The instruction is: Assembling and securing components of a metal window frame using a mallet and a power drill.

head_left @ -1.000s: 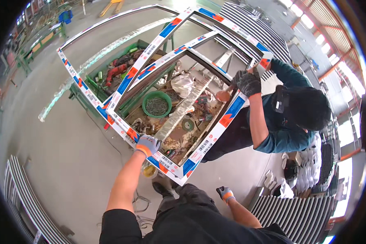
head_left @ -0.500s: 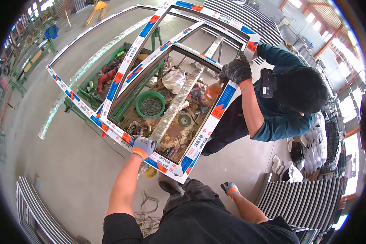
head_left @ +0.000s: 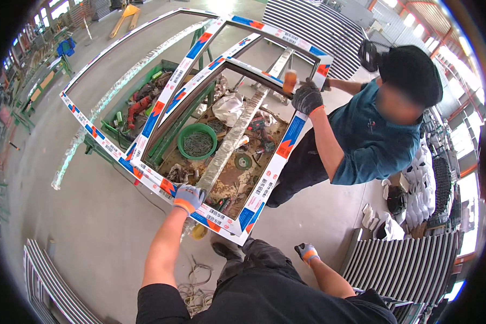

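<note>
My left hand, in a grey glove with an orange cuff, is closed around the near edge of a door or window frame. That frame is wrapped in white, blue and orange printed film and lies over a second frame. Low on the right hangs my right hand, gloved alike and away from the frames. Its fingers are curled, and what they hold, if anything, is hidden. Across the far right side, a co-worker's dark-gloved hand is at the frame, beside an orange mallet-like head.
Under the frames is a green workbench with a green bowl of screws, a grinding disc and power tools. A wrapped bar crosses it. Stacked profiles stand right; a cord lies near my feet.
The orange mallet-like head has risen from over the bench to beside the co-worker's hand. The co-worker has lifted their head and leaned back. My hands have hardly moved.
</note>
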Available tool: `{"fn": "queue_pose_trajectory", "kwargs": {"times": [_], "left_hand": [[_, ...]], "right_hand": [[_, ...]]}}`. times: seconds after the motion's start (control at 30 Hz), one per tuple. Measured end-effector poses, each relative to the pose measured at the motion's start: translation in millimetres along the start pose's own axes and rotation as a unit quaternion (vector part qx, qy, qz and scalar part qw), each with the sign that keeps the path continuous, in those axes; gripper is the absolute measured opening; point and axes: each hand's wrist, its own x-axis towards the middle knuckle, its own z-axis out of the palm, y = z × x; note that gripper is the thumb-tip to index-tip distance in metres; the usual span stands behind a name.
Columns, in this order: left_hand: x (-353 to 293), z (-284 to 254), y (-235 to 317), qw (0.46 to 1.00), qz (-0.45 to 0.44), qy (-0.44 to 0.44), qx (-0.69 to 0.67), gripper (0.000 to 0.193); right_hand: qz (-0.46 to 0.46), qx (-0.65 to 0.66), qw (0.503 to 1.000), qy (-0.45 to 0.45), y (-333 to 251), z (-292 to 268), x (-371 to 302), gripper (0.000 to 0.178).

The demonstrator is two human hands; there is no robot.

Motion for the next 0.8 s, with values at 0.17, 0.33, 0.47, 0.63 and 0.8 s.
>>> {"fn": "queue_pose_trajectory", "kwargs": {"times": [0.17,0.33,0.47,0.63,0.8], "left_hand": [[8.9,-6.2,10.7,0.995,-0.023,-0.086,0.041,0.034],[12.0,-0.2,4.9,0.987,-0.034,-0.154,0.041,0.039],[19.3,-0.1,8.8,0.982,-0.025,-0.176,0.06,0.046],[22.4,-5.4,11.5,0.975,-0.04,-0.206,0.071,0.045],[27.7,-16.6,16.6,0.967,-0.05,-0.237,0.085,0.044]], "right_hand": [[0.036,0.047,0.998,-0.001,5.5,-0.9,-7.2,0.04],[0.038,0.064,0.997,0.002,0.4,-2.1,-3.2,0.039],[-0.02,0.099,0.994,0.036,-42.7,-34.2,8.6,0.036],[-0.086,0.108,0.989,0.052,-114.1,-83.8,49.4,0.029],[-0.275,0.051,0.934,0.223,-184.8,-119.1,72.9,0.031]]}}
